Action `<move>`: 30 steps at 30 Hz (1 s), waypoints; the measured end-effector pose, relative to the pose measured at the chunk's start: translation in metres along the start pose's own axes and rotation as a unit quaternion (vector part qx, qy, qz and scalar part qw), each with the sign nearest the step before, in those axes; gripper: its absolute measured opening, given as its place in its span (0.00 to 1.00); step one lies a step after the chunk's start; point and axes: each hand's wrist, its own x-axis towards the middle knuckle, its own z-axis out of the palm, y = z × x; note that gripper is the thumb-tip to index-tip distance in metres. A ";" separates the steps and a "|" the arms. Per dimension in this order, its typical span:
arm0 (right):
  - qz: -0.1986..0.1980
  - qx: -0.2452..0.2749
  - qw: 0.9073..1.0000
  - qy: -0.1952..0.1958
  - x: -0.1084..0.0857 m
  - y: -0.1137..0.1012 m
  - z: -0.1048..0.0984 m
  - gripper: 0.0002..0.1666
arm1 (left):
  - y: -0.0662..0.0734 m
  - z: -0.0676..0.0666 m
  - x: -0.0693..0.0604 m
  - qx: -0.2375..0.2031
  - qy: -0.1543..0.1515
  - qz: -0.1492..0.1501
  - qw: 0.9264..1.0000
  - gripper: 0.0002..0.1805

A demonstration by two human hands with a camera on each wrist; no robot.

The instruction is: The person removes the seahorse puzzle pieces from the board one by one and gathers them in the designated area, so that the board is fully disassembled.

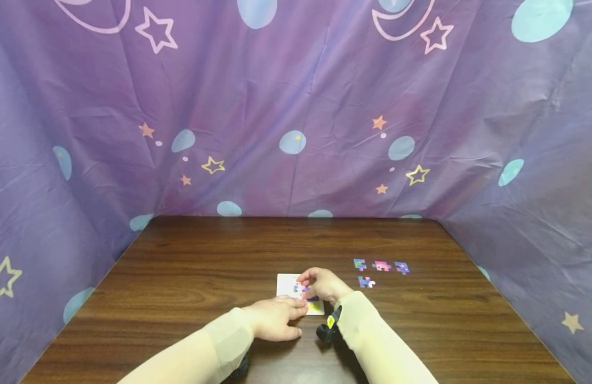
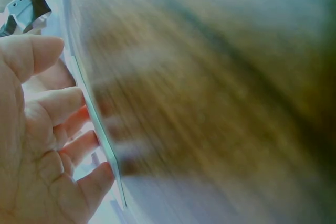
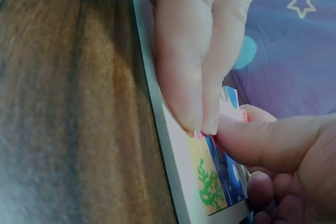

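A small white puzzle board [image 1: 284, 280] lies on the table, partly covered by both hands. Fitted pieces with a green plant on yellow [image 3: 210, 184] and dark blue show at one end of it in the right wrist view. My left hand [image 1: 277, 319] rests on the board from the left, fingers extended and fingertips pressing near the pieces. My right hand [image 1: 326, 286] pinches a pink, white and blue jigsaw piece [image 3: 229, 98] between thumb and fingers, at the fitted pieces. In the left wrist view, the left fingers [image 2: 65, 98] lie along the board's edge.
On the dark wood table [image 1: 205, 256], several loose jigsaw pieces lie right of the hands: a blue-green one [image 1: 360, 264], a pink one [image 1: 382, 265], a purple one [image 1: 402, 268] and a blue one [image 1: 366, 281]. Purple star-print cloth [image 1: 286, 96] surrounds the table.
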 end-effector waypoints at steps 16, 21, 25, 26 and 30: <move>-0.017 0.016 1.000 0.016 -0.002 0.003 -0.004 0.16 | 0.001 -0.001 -0.001 -0.014 -0.008 -0.010 1.000 0.33; -0.010 0.009 1.000 0.026 -0.002 0.003 -0.003 0.14 | 0.002 -0.002 -0.001 -0.014 -0.008 -0.011 1.000 0.33; -0.006 0.013 1.000 0.028 -0.001 0.004 -0.003 0.14 | 0.002 -0.002 -0.002 -0.010 -0.007 -0.009 1.000 0.33; -0.006 0.015 0.999 0.028 -0.001 0.004 -0.002 0.14 | 0.002 -0.002 -0.002 -0.009 -0.007 -0.008 1.000 0.33; -0.008 0.021 0.999 0.025 -0.002 0.004 -0.002 0.15 | 0.002 -0.001 -0.001 -0.004 -0.004 -0.001 1.000 0.33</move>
